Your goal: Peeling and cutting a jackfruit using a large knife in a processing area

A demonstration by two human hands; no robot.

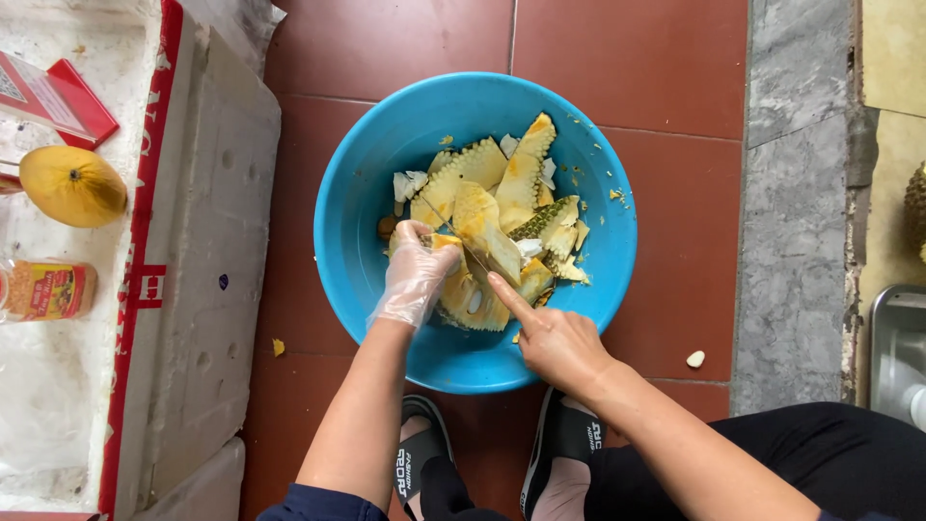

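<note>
Here, a jackfruit piece (470, 289) is lying inside the blue plastic basin (357, 193), pinned at its near-left edge by the gloved left hand (415, 275), whose fingers are closing over the rind. The bare right hand (555, 342) is gripping a knife handle, forefinger stretching along the spine toward the thin blade (466, 248), which is running up between the two hands. Judging from this, the cut is going best with the blade angling away from the gloved fingertips and the piece held flat. The handle is hidden inside the fist, and the blade's tip is getting lost among the yellow rind scraps (521, 183) beyond the grip.
</note>
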